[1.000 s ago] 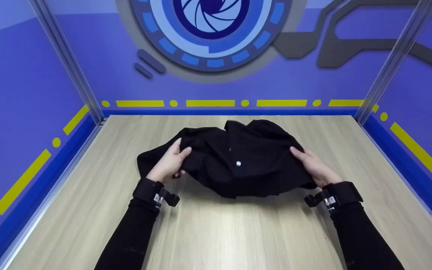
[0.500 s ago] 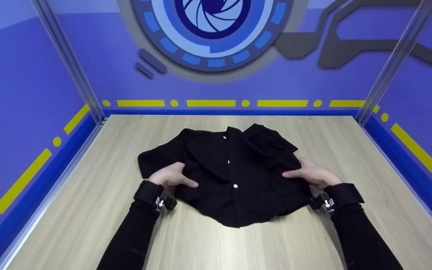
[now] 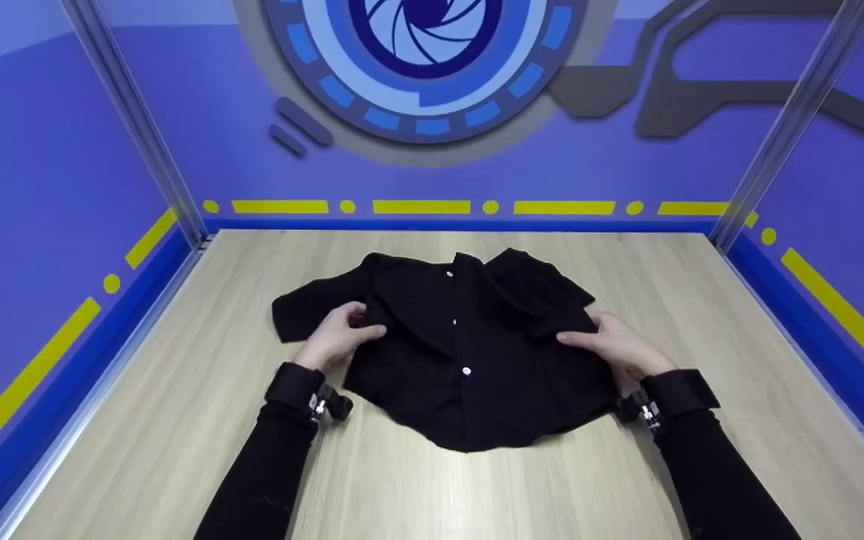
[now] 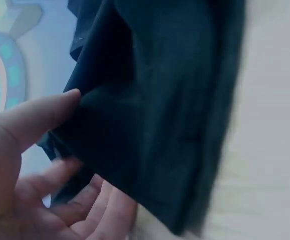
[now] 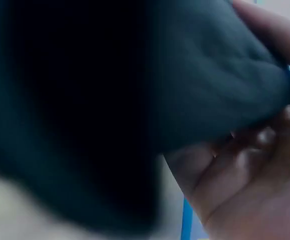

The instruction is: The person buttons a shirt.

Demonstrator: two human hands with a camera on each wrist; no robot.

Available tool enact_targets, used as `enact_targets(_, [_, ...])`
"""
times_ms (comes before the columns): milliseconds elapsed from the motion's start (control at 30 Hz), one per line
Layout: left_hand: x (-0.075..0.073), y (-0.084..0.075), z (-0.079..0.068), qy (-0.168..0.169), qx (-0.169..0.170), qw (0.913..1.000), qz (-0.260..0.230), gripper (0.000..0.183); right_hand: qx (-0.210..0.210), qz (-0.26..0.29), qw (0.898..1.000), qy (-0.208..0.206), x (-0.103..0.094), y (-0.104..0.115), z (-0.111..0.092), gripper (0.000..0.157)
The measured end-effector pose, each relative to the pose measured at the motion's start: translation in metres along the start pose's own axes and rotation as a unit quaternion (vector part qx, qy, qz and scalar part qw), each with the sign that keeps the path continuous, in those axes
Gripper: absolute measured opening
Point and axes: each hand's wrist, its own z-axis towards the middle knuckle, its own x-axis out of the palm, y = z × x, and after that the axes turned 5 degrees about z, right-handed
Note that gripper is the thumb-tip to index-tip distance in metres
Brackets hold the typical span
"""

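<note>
A black button-up shirt [image 3: 499,382] lies spread with folds in the middle of the table, its white buttons running down the centre. One sleeve [image 3: 312,304] reaches out to the left, while the cloth at the upper right is bunched. My left hand [image 3: 338,337] pinches the shirt's left side, thumb on top; in the left wrist view its fingers [image 4: 112,205] lie beneath the dark cloth [image 4: 150,115]. On the opposite side my right hand [image 3: 619,346] grips the edge, thumb over the fabric. In the right wrist view the curled fingers sit under the cloth [image 5: 215,85].
The wood-grain table [image 3: 439,495] is bounded by blue printed walls [image 3: 432,180] at the back and sides. Metal posts [image 3: 139,127] stand in the corners. Both wrists wear black camera bands [image 3: 293,390].
The shirt, raised and bunched a second ago, has come down and spread toward me. Both hands moved nearer with it; since then the left hand has shifted back up along the side.
</note>
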Motion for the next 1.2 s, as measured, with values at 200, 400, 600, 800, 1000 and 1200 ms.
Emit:
enact_targets(200, [0.010, -0.006, 0.016, 0.020, 0.042, 0.9987, -0.023, 0.025, -0.005, 0.014, 1.000, -0.018, 0.001, 0.002, 0.000, 0.033])
enact_targets(400, [0.026, -0.017, 0.028, 0.041, 0.030, 0.9943, -0.094, 0.026, 0.061, 0.082, 0.989, -0.111, -0.013, -0.005, -0.002, 0.014])
enact_targets(600, [0.046, -0.033, 0.035, 0.064, 0.052, 0.9940, -0.072, 0.034, 0.130, 0.047, 0.980, -0.145, -0.026, -0.010, -0.009, 0.019])
enact_targets(800, [0.059, -0.039, 0.038, 0.021, 0.047, 0.9960, -0.074, 0.037, 0.120, 0.001, 0.991, -0.065, -0.024, -0.012, -0.009, 0.023])
enact_targets(1000, [0.047, -0.028, 0.033, -0.039, 0.008, 0.9978, -0.052, 0.045, 0.087, 0.015, 0.996, 0.012, -0.014, -0.010, -0.007, 0.037])
enact_targets(1200, [0.023, -0.008, 0.025, -0.060, -0.029, 0.9967, -0.045, 0.051, 0.052, 0.006, 0.998, 0.040, -0.006, -0.008, -0.005, 0.039])
